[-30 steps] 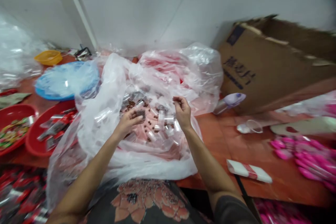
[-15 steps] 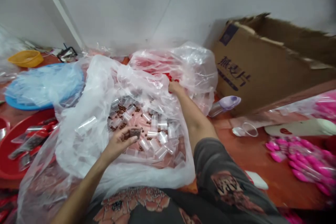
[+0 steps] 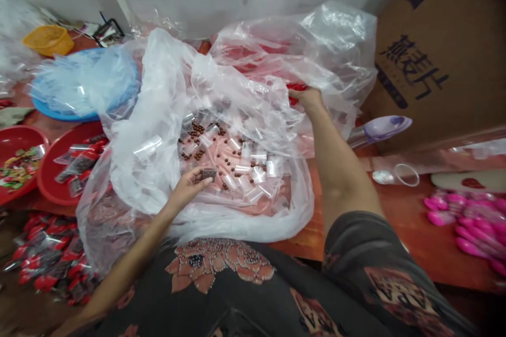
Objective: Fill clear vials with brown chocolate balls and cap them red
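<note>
A large transparent plastic bag (image 3: 158, 95) lies heaped on the table, its mouth folded open. Inside are many small transparent tubes (image 3: 247, 168) and loose brown beads (image 3: 195, 134) on a pinkish layer. My left hand (image 3: 187, 187) is above the tubes, holding a small dark packet (image 3: 209, 174) between thumb and fingers. Farther up, my right hand (image 3: 307, 98) grips the bag's plastic at the far side, next to a red item (image 3: 296, 86). Folds of plastic partly hide that hand's fingers.
A cardboard box (image 3: 435, 58) stands at the right. Red basins (image 3: 55, 168), a blue tray (image 3: 83, 100) and a yellow basket (image 3: 48, 40) are at the left. Pink items (image 3: 466, 224) lie on the orange table (image 3: 399, 210). Red packets (image 3: 49, 260) lie below its edge.
The view has tilted down and shifted, so the bag sits higher in the frame. My right hand has moved right along the bag's far side, lifting the plastic. My left hand still holds the packet.
</note>
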The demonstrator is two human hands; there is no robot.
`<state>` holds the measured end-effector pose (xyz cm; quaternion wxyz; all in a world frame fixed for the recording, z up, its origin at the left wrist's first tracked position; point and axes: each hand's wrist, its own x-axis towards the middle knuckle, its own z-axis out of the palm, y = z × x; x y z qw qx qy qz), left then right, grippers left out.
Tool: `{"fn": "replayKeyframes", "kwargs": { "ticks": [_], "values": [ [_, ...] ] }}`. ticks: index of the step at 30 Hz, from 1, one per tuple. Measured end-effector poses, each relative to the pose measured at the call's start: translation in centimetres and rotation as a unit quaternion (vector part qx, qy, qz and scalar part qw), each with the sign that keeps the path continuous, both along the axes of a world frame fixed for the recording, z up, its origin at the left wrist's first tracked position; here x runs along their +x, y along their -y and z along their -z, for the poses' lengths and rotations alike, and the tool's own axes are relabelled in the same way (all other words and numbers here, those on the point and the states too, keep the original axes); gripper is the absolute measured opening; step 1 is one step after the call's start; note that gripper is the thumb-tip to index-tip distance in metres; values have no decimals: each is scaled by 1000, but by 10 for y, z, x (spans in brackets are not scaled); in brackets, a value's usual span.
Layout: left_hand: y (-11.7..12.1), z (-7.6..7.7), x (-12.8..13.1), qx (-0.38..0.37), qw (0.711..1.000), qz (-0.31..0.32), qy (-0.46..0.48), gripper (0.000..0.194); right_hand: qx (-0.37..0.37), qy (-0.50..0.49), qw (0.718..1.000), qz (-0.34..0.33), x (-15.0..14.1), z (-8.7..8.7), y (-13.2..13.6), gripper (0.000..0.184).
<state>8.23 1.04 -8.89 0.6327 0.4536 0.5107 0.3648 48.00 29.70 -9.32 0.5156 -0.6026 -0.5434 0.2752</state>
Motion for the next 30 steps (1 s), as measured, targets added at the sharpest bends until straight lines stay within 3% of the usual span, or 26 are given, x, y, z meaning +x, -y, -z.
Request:
{"fn": "replayKeyframes", "kwargs": {
  "ticks": [3, 6, 9, 12, 14, 16, 21, 25, 30],
  "values": [
    [11, 8, 3, -6, 1000, 28, 4, 35, -4, -15, 1000, 19, -4, -29, 41, 20],
    [22, 14, 4, -19, 998, 66, 4, 33, 53, -20, 998, -27, -37, -50, 102, 19],
    [29, 17, 5, -9, 996, 87, -6, 31, 25, 8, 992, -127, -88, -43, 160, 27],
    [35, 14, 5, 18, 994, 106, -18, 33, -3, 122, 974, -191, -131, -16, 195, 31],
    [40, 11, 5, 36, 993, 112, -23, 33, -27, 182, 964, -191, -143, 0, 208, 41],
    [44, 8, 4, 48, 993, 108, -19, 34, -31, 205, 967, -149, -143, 8, 217, 36],
    [49, 5, 0, 56, 995, 86, 1, 35, 1, 243, 969, -36, -128, 1, 240, 22],
    [47, 6, 1, 70, 995, 76, 2, 32, -46, 326, 939, -96, -143, -2, 251, 21],
    [45, 7, 3, 65, 996, 67, 17, 34, -85, 461, 863, -188, -183, 6, 249, 29]
  ]
}}
